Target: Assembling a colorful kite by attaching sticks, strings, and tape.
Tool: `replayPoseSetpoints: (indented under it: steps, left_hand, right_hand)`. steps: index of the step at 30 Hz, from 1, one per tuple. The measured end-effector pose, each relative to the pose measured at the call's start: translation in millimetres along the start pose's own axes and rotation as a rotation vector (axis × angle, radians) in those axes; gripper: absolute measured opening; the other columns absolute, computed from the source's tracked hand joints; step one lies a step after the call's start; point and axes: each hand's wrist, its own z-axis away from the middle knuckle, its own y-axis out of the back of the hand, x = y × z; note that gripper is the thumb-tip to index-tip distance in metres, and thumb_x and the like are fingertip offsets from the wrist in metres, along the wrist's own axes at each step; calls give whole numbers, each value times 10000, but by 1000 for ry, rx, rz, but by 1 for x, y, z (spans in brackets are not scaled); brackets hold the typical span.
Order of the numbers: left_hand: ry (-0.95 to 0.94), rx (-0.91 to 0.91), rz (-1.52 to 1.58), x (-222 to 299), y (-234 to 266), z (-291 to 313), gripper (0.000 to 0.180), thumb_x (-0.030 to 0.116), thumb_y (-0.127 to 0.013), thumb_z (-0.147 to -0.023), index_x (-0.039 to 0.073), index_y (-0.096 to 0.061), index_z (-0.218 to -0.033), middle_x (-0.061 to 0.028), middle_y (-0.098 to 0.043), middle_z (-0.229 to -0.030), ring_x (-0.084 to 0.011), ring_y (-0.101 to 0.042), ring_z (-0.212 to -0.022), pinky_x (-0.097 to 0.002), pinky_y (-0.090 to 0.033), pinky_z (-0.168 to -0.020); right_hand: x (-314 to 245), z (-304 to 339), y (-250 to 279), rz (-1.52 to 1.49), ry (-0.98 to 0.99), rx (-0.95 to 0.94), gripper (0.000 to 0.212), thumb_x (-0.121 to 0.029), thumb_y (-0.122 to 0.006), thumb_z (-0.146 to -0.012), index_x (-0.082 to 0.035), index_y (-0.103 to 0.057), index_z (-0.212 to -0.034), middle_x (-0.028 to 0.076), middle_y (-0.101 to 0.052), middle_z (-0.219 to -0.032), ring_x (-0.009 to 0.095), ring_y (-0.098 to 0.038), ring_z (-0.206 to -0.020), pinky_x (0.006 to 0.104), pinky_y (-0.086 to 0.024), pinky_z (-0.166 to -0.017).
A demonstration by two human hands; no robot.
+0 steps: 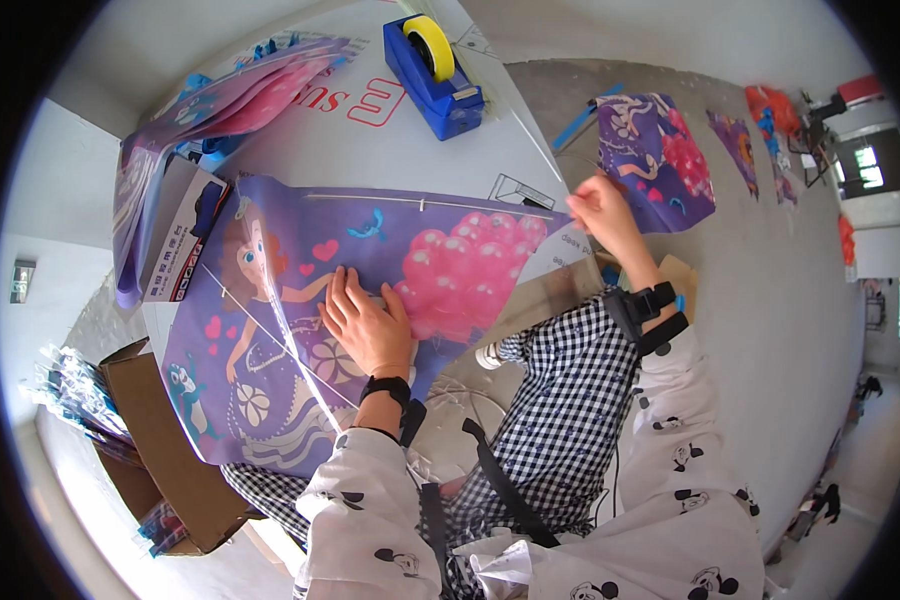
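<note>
A purple kite (300,290), printed with a mermaid-like figure, hearts and a pink cluster of balloons, lies spread over the table and its front edge. Thin white rods (420,199) run along its upper edge and down its middle. My left hand (370,325) rests flat on the printed cloth, fingers stretched out, holding nothing. At the kite's right corner, by the rod's end, my right hand (602,215) has thumb and fingertips pinched together on the tip. Whether something small is also between those fingertips is hidden.
A blue tape dispenser (435,85) with yellow tape stands at the table's back. More folded kites (210,115) and a printed box (185,235) lie left. An open cardboard box (165,440) stands below them. Another kite (660,160) hangs beyond my right hand.
</note>
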Motion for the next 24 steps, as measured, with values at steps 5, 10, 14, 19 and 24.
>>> replayPoseSetpoints:
  steps: [5,10,14,19,24]
  left_hand:
    - [15,-22,1,-1,-1,2,455,259,-563,-878,2,-480,-1243,-110,-470,-1326,-271,-406,-1291,-509,-280,-1099]
    - [5,-19,-34,-3,-1,2,455,256,-567,-875,-2,-478,-1238,-113,-471,-1329,-273,-408,-1288,-501,-278,-1101]
    - [-21,-8,-2,5,-3,0,451,254,-567,-874,1,-479,-1237,-120,-471,-1328,-280,-411,-1280,-493,-277,-1100]
    - [-20,-7,34,-7,-1,1,463,241,-592,-862,5,-479,-1244,-148,-472,-1327,-332,-425,-1248,-478,-292,-1084]
    - [-90,-221,122,-12,26,-14,484,196,-620,-852,-15,-465,-1258,-187,-480,-1319,-366,-432,-1240,-454,-330,-1056]
  right_hand:
    - [15,3,-27,-594,-317,-44,257,-215,-598,-942,15,-526,-1030,146,-666,-894,207,-692,-777,262,-538,-597]
    - [36,2,-35,-536,-94,344,228,-197,-614,-923,10,-551,-994,137,-659,-918,222,-683,-813,290,-535,-649]
    - [69,-12,-25,-293,104,394,350,-274,-669,-883,24,-557,-1028,150,-664,-935,256,-677,-837,337,-523,-709]
    - [57,-16,-24,54,-176,16,389,-330,-754,-755,-24,-627,-960,150,-678,-903,264,-658,-919,354,-495,-776]
    - [44,0,-21,115,-125,235,256,-290,-737,-745,-85,-637,-861,101,-681,-873,301,-649,-859,411,-488,-723]
